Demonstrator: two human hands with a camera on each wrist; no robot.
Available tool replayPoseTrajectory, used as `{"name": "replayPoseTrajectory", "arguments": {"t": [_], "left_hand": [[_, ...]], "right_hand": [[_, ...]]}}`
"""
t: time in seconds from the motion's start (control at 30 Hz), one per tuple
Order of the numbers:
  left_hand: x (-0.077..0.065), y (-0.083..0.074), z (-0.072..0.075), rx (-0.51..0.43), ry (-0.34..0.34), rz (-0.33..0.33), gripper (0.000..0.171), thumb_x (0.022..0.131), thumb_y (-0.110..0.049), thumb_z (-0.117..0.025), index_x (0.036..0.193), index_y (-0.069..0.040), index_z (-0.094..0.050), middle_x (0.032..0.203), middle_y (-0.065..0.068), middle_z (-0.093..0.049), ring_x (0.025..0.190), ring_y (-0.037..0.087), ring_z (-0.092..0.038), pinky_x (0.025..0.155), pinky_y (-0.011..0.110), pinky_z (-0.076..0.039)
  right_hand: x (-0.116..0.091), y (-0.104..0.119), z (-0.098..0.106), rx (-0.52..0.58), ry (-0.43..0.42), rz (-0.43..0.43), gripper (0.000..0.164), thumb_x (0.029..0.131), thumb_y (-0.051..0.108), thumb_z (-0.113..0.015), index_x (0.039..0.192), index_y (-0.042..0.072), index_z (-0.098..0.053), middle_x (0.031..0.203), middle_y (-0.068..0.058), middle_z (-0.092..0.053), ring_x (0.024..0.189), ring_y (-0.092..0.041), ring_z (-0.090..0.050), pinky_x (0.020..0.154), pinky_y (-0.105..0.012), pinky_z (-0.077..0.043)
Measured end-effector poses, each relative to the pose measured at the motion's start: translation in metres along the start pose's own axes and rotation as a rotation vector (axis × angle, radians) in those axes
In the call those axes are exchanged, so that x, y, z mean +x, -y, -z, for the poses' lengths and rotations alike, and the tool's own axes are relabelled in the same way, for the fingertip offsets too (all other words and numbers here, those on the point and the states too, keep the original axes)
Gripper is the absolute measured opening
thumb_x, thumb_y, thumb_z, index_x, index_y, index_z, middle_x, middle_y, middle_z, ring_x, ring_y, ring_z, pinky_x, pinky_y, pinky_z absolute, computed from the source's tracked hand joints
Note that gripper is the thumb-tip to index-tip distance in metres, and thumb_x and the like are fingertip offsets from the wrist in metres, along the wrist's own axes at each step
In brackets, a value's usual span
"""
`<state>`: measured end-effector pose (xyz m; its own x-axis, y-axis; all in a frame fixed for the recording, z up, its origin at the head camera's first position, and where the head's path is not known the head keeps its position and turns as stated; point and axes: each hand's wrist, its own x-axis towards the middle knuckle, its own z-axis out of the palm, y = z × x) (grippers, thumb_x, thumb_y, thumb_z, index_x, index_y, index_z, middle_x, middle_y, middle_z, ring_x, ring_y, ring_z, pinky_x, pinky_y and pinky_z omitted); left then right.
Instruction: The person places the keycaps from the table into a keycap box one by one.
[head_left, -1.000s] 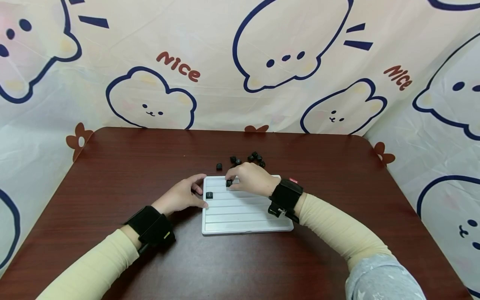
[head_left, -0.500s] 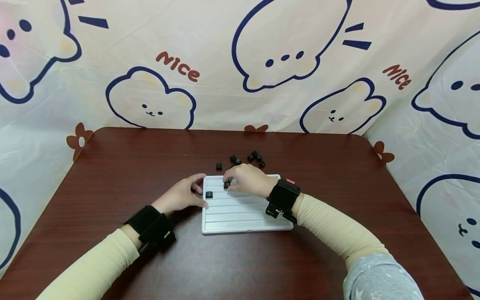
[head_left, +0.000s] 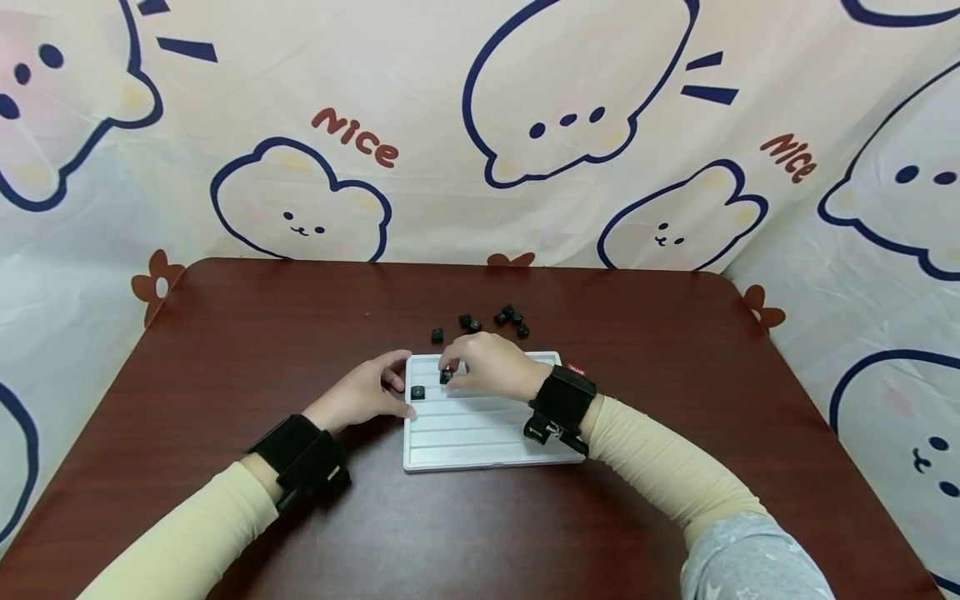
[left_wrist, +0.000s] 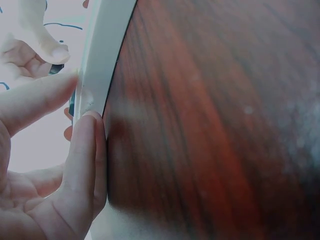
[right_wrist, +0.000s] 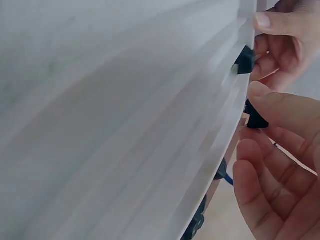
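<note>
A white ridged board [head_left: 480,433] lies on the table. Thumb and index finger of my left hand [head_left: 367,387] rest spread along its left edge, the other fingers loosely bent beside it. My right hand [head_left: 491,367] pinches a small black keycap [head_left: 447,377] between thumb and fingertips, close over the upper left of the board. In the right wrist view the pinched keycap [right_wrist: 257,117] shows a tapered side. Another black keycap [head_left: 417,392] sits on the board near its left edge, just left of the pinched one.
Several loose black keycaps [head_left: 508,312] lie on the brown table [head_left: 315,300] beyond the board. A single keycap [head_left: 437,335] stands apart, left of that scatter. Behind the table hangs a printed cloth [head_left: 435,200].
My right hand has moved a little left and nearer with the pinched keycap, toward the keycap on the board. The left hand has stayed at the board's edge.
</note>
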<state>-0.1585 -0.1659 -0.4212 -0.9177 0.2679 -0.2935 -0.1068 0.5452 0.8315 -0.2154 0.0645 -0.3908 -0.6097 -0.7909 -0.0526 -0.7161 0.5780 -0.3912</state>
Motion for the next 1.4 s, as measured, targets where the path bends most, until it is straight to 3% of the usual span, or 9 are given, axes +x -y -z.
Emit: {"name": "replayPoseTrajectory", "arguments": {"t": [0.37, 0.57, 1.4], "left_hand": [[-0.002, 0.000, 0.001, -0.002, 0.000, -0.004, 0.088, 0.081, -0.006, -0.087, 0.154, 0.001, -0.039, 0.106, 0.015, -0.061, 0.094, 0.027, -0.056, 0.071, 0.033, -0.047], [-0.002, -0.001, 0.001, 0.001, -0.002, -0.013, 0.088, 0.081, -0.007, -0.087, 0.154, 0.001, -0.039, 0.106, 0.015, -0.062, 0.094, 0.026, -0.056, 0.071, 0.033, -0.047], [-0.003, -0.001, 0.001, 0.001, 0.005, -0.029, 0.087, 0.081, -0.005, -0.086, 0.153, 0.003, -0.039, 0.104, 0.015, -0.062, 0.095, 0.026, -0.056, 0.071, 0.032, -0.047]], "right_hand": [[0.002, 0.012, 0.000, 0.012, 0.041, 0.017, 0.025, 0.089, 0.015, -0.082, 0.113, 0.008, -0.076, 0.109, -0.003, -0.073, 0.100, -0.016, -0.068, 0.083, -0.027, -0.053], [0.002, 0.016, -0.003, 0.003, 0.062, -0.006, 0.024, 0.089, 0.017, -0.083, 0.111, 0.010, -0.076, 0.108, -0.002, -0.073, 0.097, -0.015, -0.067, 0.080, -0.027, -0.053], [0.012, 0.019, -0.014, 0.001, 0.077, 0.039, 0.022, 0.089, 0.013, -0.082, 0.108, 0.007, -0.075, 0.106, -0.005, -0.072, 0.093, -0.016, -0.065, 0.082, -0.029, -0.051]]}}
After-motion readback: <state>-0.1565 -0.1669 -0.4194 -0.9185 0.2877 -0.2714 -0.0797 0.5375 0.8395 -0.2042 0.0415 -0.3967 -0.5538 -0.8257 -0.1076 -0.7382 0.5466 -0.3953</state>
